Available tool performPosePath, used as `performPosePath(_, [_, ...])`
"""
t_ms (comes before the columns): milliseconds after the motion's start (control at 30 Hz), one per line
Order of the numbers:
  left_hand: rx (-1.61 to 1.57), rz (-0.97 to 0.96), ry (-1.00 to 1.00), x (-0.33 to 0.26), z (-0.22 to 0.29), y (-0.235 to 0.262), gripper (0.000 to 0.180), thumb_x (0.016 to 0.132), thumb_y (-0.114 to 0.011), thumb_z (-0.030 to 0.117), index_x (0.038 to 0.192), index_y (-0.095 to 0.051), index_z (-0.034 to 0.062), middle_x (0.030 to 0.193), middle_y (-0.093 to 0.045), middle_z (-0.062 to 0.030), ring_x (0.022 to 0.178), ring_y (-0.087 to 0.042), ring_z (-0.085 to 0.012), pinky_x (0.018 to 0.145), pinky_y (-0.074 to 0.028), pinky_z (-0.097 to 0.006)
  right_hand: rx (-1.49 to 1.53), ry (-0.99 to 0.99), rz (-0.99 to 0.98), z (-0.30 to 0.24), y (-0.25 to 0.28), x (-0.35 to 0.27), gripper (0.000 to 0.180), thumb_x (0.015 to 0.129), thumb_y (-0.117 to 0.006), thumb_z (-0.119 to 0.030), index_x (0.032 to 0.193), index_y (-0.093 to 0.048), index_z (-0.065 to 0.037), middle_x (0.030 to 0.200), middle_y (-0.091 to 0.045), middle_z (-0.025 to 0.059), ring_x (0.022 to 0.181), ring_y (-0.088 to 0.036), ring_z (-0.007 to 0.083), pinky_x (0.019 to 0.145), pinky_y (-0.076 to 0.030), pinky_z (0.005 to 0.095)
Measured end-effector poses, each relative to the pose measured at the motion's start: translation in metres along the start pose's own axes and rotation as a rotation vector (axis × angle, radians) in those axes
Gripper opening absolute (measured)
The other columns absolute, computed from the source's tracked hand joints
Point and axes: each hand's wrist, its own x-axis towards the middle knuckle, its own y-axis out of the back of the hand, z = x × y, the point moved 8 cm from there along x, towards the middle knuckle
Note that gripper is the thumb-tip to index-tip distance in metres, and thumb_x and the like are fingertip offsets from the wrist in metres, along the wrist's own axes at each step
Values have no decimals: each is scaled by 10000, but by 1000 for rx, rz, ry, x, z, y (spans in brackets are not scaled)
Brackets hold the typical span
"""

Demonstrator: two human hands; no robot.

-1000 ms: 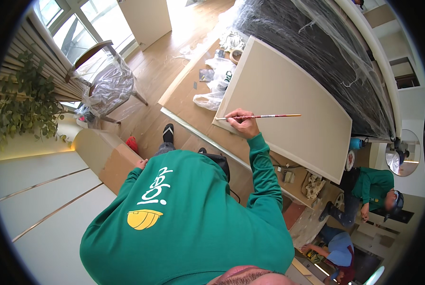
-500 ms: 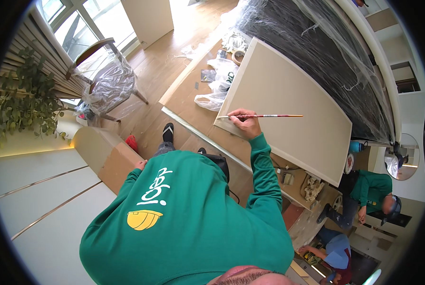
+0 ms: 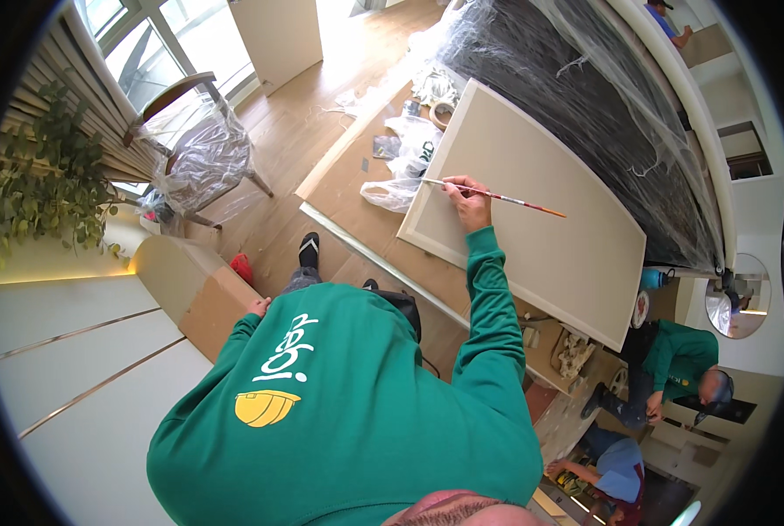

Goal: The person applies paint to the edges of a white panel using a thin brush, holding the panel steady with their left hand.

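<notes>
My right hand (image 3: 468, 207) is closed in a pinch round a thin paintbrush (image 3: 522, 202) with a red handle. The brush slants across a large beige panel (image 3: 532, 237), its tip beside the panel's left edge; whether it touches cannot be made out. The panel has a paler border and one curved long side. My left hand (image 3: 260, 306) is low on the left, by the edge of a brown cardboard-covered piece (image 3: 221, 307); its fingers are too small and partly hidden to read.
A plastic bag (image 3: 401, 184), a tape roll (image 3: 442, 112) and a plastic-wrapped dark piece (image 3: 550, 105) lie around the panel. A plastic-covered chair (image 3: 203, 149) stands at far left. Two people (image 3: 677, 359) (image 3: 616, 469) work at lower right; another person (image 3: 664, 22) shows at upper right.
My right hand has moved farther away along the panel's left edge, and the brush now tilts, its handle end lower. My left hand stays put. A person at upper right shows more.
</notes>
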Motion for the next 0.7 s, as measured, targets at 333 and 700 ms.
performPosePath(333, [127, 89, -73, 11, -33, 0, 650, 830, -701, 627, 891, -720, -20, 872, -715, -210, 817, -685, -317, 780, -527, -444, -41, -55, 67, 4, 5, 1, 121, 898, -694, -83, 964, -748, 3, 838, -732, 43, 777, -660, 96, 720, -526, 234])
performPosePath(700, [45, 79, -135, 1, -16, 4, 603, 877, -687, 573, 1010, -745, -12, 942, -743, -182, 878, -700, -295, 811, -532, -426, -39, -56, -66, 11, -5, -10, 120, 888, -683, -62, 965, -748, 4, 823, -741, 46, 744, -669, 91, 697, -533, 219])
